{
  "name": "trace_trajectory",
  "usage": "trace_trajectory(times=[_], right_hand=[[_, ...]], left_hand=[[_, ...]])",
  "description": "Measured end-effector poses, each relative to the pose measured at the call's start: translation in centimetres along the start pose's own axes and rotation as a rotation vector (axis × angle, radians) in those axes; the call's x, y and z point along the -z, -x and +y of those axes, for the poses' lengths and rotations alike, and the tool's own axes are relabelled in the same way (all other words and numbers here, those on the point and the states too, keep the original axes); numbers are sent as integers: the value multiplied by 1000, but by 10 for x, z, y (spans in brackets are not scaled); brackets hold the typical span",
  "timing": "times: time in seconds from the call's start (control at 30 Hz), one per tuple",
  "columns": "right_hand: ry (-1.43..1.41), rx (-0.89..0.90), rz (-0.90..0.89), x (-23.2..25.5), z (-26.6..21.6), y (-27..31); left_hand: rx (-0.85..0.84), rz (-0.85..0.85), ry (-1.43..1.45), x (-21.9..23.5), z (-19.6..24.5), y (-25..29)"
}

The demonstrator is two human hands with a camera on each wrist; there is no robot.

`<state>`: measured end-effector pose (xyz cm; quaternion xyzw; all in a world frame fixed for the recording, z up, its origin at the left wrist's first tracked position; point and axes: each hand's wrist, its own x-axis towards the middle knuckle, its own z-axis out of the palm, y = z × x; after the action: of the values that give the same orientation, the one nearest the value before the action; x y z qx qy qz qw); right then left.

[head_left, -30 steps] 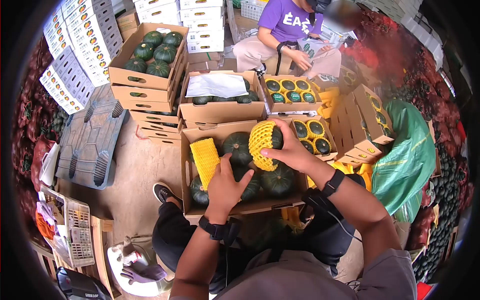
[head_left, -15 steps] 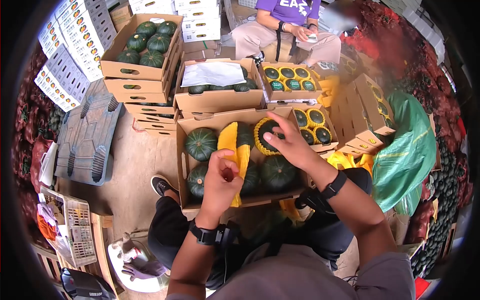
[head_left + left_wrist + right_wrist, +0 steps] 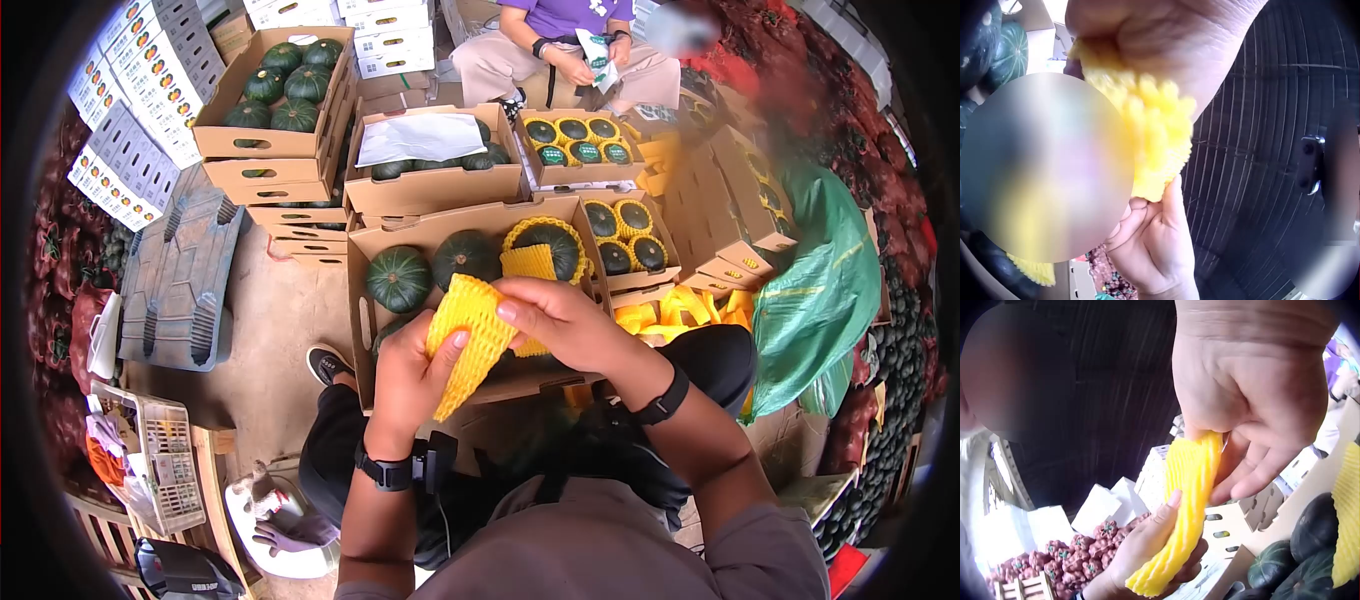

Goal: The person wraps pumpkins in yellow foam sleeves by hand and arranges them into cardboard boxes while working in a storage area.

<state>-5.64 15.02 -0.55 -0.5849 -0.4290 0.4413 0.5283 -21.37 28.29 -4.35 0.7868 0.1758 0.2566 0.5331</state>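
Observation:
In the head view both hands hold a yellow foam net sleeve (image 3: 468,345) above an open cardboard box (image 3: 362,330). My left hand (image 3: 398,375) grips its left side, thumb on the face turned to me. At the upper right edge, my right hand (image 3: 565,322) pinches the sleeve between thumb and fingers. The right wrist view shows the sleeve (image 3: 1191,494) flat and ribbed, stretched between the hands. Below sit dark green pumpkins (image 3: 398,278), partly hidden by the hands. One netted pumpkin (image 3: 545,238) sits at the back right, with another yellow sleeve (image 3: 528,262) lying against it.
Boxes of pumpkins (image 3: 265,140) are stacked at the back left. A paper-topped box (image 3: 435,190) and boxes of netted pumpkins (image 3: 575,170) stand behind. A seated person (image 3: 565,60) handles a printed sheet. A green sack (image 3: 815,290) stands right, a blue pallet (image 3: 180,280) left.
The right hand has set the netted pumpkin in the box's back right and let go. The left hand has taken up a yellow sleeve, and both hands now hold it.

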Motion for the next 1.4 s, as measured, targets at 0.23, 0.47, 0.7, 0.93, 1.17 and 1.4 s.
trace_trajectory(times=[0.23,0.47,0.7,0.93,1.17,1.4], right_hand=[[502,-88,-124,4,-24,41],[-102,72,520,-19,13,51],[-418,116,791,-16,30,48],[-942,105,126,-14,18,53],[989,-38,516,8,42,8],[740,69,433,4,56,-16]], left_hand=[[-285,-178,-281,-9,9,10],[-410,167,-290,-61,31,35],[234,-239,1098,-65,2,40],[-150,47,575,-25,30,18],[-71,443,686,6,6,15],[413,432,1090,27,-9,17]])
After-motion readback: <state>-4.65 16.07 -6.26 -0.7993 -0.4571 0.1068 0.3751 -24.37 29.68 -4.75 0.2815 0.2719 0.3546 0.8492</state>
